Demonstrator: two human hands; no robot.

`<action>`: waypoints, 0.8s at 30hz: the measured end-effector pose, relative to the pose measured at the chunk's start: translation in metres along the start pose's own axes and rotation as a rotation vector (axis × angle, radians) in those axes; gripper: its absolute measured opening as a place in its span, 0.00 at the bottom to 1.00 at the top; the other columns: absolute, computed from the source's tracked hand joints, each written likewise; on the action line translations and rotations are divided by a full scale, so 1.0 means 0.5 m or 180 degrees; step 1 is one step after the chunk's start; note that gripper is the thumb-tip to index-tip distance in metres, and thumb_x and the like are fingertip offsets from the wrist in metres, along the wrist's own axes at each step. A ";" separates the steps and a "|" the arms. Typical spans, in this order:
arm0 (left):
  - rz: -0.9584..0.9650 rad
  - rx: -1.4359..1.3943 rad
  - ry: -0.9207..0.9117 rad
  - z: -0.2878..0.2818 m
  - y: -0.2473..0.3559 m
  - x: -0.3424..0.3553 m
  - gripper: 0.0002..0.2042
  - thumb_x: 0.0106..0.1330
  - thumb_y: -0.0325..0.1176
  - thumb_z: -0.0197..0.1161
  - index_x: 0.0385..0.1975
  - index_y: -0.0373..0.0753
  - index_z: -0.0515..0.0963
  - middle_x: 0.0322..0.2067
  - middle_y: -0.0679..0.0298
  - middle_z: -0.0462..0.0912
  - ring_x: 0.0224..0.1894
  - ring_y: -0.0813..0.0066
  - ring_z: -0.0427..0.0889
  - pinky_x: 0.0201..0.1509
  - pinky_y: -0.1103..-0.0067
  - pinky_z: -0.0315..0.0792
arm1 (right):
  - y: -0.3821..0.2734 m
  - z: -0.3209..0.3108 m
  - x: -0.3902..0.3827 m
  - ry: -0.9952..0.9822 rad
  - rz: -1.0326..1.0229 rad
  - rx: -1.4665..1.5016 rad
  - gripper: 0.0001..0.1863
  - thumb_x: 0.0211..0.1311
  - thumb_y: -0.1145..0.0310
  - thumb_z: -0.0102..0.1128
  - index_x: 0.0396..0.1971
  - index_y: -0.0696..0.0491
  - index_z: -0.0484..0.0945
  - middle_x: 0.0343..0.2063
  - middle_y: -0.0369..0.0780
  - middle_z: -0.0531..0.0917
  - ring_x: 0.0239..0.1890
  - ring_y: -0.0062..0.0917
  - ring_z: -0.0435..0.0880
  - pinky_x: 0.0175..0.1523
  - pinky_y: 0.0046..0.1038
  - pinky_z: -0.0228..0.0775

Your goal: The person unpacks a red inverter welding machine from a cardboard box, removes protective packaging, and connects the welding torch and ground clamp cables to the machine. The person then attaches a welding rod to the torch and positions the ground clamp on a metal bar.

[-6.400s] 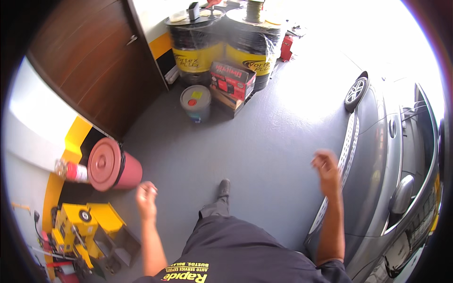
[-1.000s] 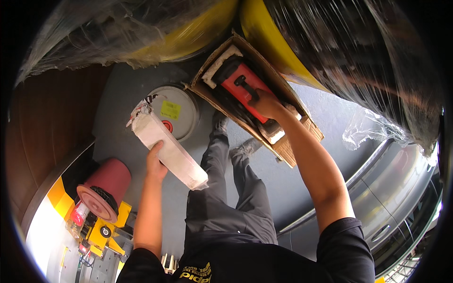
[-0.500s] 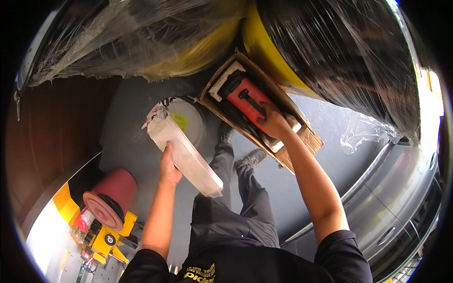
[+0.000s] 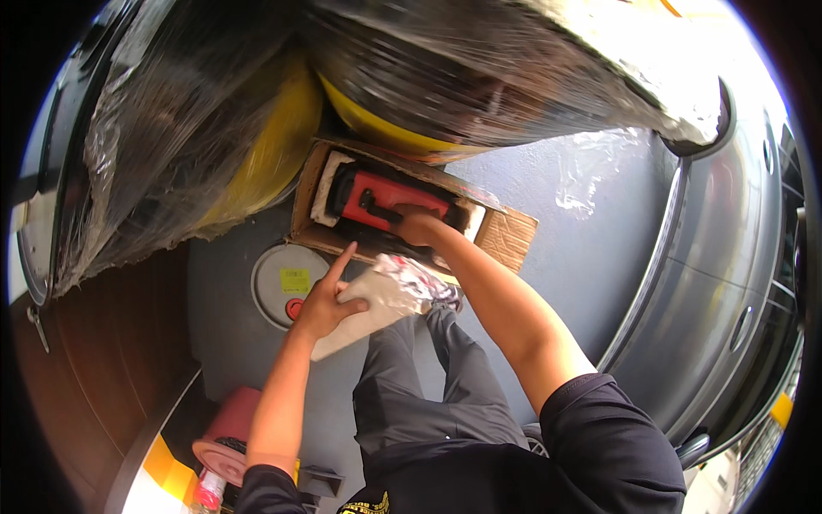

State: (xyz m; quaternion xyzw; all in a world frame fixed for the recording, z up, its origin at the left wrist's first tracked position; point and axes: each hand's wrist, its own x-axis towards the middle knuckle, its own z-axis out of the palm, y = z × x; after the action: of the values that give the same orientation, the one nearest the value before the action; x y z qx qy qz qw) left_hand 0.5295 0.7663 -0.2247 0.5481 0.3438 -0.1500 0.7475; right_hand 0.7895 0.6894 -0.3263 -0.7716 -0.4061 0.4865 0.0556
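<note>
A worker's right hand [image 4: 418,225] is wrapped around the black handle [image 4: 377,208] of a red machine [image 4: 402,190], which lies inside an open carton [image 4: 301,210] at 12 o'clock, just off the centre of my remote view. A brown flap [image 4: 512,238] spreads from the carton between 3 and 4 o'clock, and pale packing [image 4: 326,190] lines its end at 9. Closer to the body, the left hand [image 4: 321,308] holds a pale block [image 4: 381,300], its thumb across the top and its index finger stretched toward 1 o'clock; I cannot tell from here whether that fingertip touches the carton. Crumpled plastic [image 4: 407,278] bunches at the block's 2 o'clock end. I see a lidded pail [image 4: 267,281] at 9 o'clock, just beside the carton, with a yellow-green label [image 4: 295,280] on top. Film-wrapped drums [image 4: 479,86] with yellow bands fill my view from 10 to 1 o'clock. Clear film [image 4: 591,176] lies on the grey floor [image 4: 565,283] at 2. A grey car [image 4: 711,257] stands at 3, a brown door [image 4: 94,377] at 8 and a pink bin [image 4: 231,418] at 7.
</note>
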 end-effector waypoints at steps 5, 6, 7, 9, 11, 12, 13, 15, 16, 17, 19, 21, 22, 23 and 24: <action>0.0382 0.2314 -0.0023 0.007 0.056 0.099 0.52 0.48 0.59 0.79 0.73 0.49 0.59 0.43 0.45 0.85 0.48 0.48 0.85 0.54 0.64 0.76 | 0.058 -0.013 -0.004 -0.0001 -0.0516 0.0794 0.25 0.61 0.62 0.62 0.60 0.46 0.78 0.54 0.50 0.82 0.59 0.47 0.79 0.64 0.38 0.71; 0.0390 0.2619 0.0016 0.012 0.058 0.113 0.52 0.47 0.60 0.79 0.72 0.48 0.60 0.43 0.44 0.85 0.48 0.45 0.85 0.53 0.63 0.76 | 0.062 -0.022 -0.007 0.0148 -0.0685 0.0814 0.24 0.61 0.62 0.63 0.59 0.47 0.78 0.54 0.50 0.83 0.58 0.48 0.79 0.64 0.38 0.71; 0.0408 0.2608 0.0044 0.012 0.060 0.123 0.46 0.46 0.60 0.80 0.63 0.44 0.67 0.45 0.43 0.85 0.50 0.43 0.84 0.52 0.58 0.75 | 0.057 -0.027 -0.016 0.0294 -0.0805 0.0804 0.24 0.60 0.63 0.63 0.58 0.48 0.79 0.53 0.50 0.83 0.58 0.48 0.80 0.63 0.39 0.72; 0.0470 0.2522 0.0048 0.012 0.065 0.140 0.43 0.45 0.58 0.81 0.58 0.41 0.70 0.49 0.46 0.84 0.53 0.48 0.83 0.53 0.62 0.75 | 0.037 -0.043 -0.053 0.0415 -0.0840 0.0685 0.25 0.59 0.64 0.64 0.58 0.49 0.78 0.53 0.49 0.83 0.58 0.47 0.79 0.62 0.39 0.72; 0.0198 0.2347 0.0098 0.018 0.066 0.145 0.39 0.45 0.55 0.82 0.51 0.37 0.72 0.51 0.49 0.83 0.53 0.49 0.83 0.54 0.64 0.75 | 0.032 -0.092 -0.110 0.0436 -0.0698 0.0411 0.26 0.59 0.64 0.65 0.59 0.50 0.77 0.54 0.48 0.81 0.59 0.44 0.79 0.62 0.39 0.71; 0.0151 0.2478 0.0206 0.021 0.067 0.146 0.38 0.46 0.55 0.82 0.50 0.37 0.73 0.50 0.49 0.84 0.53 0.50 0.83 0.54 0.64 0.75 | 0.027 -0.123 -0.133 0.0580 -0.0750 0.0333 0.27 0.59 0.65 0.66 0.60 0.51 0.76 0.55 0.47 0.80 0.59 0.42 0.78 0.62 0.39 0.70; 0.0147 0.2570 0.0333 0.030 0.065 0.143 0.37 0.46 0.54 0.81 0.50 0.37 0.73 0.48 0.48 0.84 0.52 0.50 0.84 0.54 0.64 0.75 | 0.022 -0.140 -0.159 0.1084 -0.0763 0.0035 0.26 0.58 0.64 0.67 0.58 0.51 0.77 0.52 0.46 0.81 0.57 0.41 0.79 0.61 0.39 0.71; 0.0327 0.2650 0.0538 0.044 0.059 0.137 0.36 0.48 0.54 0.81 0.49 0.37 0.73 0.43 0.47 0.86 0.48 0.48 0.85 0.52 0.63 0.76 | 0.023 -0.151 -0.206 0.2460 -0.1173 -0.0416 0.26 0.56 0.64 0.69 0.55 0.52 0.78 0.47 0.44 0.82 0.53 0.39 0.80 0.57 0.39 0.72; 0.0399 0.2692 0.0570 0.050 0.057 0.133 0.35 0.48 0.54 0.80 0.48 0.37 0.73 0.42 0.47 0.86 0.47 0.46 0.85 0.51 0.63 0.76 | 0.025 -0.156 -0.206 0.2493 -0.0817 -0.0611 0.23 0.56 0.65 0.68 0.53 0.53 0.79 0.46 0.43 0.81 0.50 0.38 0.79 0.54 0.39 0.72; 0.0489 0.2708 0.0601 0.052 0.056 0.132 0.35 0.48 0.55 0.80 0.48 0.37 0.74 0.41 0.46 0.87 0.47 0.45 0.85 0.50 0.62 0.77 | 0.028 -0.160 -0.193 0.2743 -0.0665 -0.0813 0.21 0.56 0.66 0.66 0.51 0.53 0.79 0.44 0.42 0.80 0.48 0.38 0.79 0.50 0.39 0.72; 0.0577 0.2634 0.0645 0.056 0.053 0.129 0.34 0.48 0.56 0.80 0.45 0.37 0.74 0.39 0.46 0.87 0.45 0.41 0.85 0.48 0.59 0.77 | 0.042 -0.162 -0.152 0.2577 -0.0178 -0.1242 0.11 0.61 0.65 0.61 0.41 0.54 0.81 0.41 0.40 0.82 0.44 0.38 0.81 0.45 0.39 0.75; 0.0630 0.2686 0.0617 0.059 0.051 0.127 0.34 0.48 0.57 0.80 0.44 0.36 0.75 0.39 0.46 0.87 0.45 0.41 0.85 0.48 0.60 0.78 | 0.068 -0.160 -0.125 0.2425 -0.0509 -0.1064 0.09 0.65 0.65 0.56 0.37 0.54 0.81 0.37 0.42 0.85 0.41 0.40 0.84 0.42 0.40 0.77; 0.0655 0.2704 0.0596 0.061 0.049 0.125 0.34 0.47 0.57 0.80 0.43 0.36 0.75 0.39 0.46 0.87 0.44 0.41 0.85 0.47 0.60 0.78 | 0.079 -0.158 -0.119 0.2065 -0.0452 -0.1000 0.10 0.67 0.65 0.54 0.35 0.54 0.81 0.35 0.43 0.86 0.39 0.41 0.86 0.41 0.40 0.78; 0.0654 0.2798 0.0625 0.066 0.047 0.122 0.34 0.47 0.57 0.80 0.43 0.36 0.75 0.38 0.46 0.87 0.44 0.42 0.85 0.46 0.60 0.78 | 0.091 -0.157 -0.121 0.2177 -0.0640 -0.0908 0.10 0.68 0.65 0.53 0.34 0.54 0.81 0.32 0.43 0.86 0.37 0.42 0.86 0.40 0.41 0.78; 0.0647 0.2886 0.0636 0.071 0.043 0.121 0.34 0.46 0.57 0.81 0.43 0.36 0.76 0.38 0.46 0.87 0.43 0.42 0.85 0.45 0.61 0.78 | 0.103 -0.159 -0.125 0.2133 -0.0691 -0.0843 0.11 0.69 0.66 0.51 0.34 0.55 0.82 0.30 0.44 0.87 0.36 0.43 0.87 0.39 0.43 0.79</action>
State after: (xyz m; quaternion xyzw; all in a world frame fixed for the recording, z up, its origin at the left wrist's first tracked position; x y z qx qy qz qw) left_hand 0.5983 0.7502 -0.2446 0.8618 0.2586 -0.1576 0.4071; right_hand 0.8702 0.6373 -0.2656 -0.8410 -0.5041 0.1417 0.1364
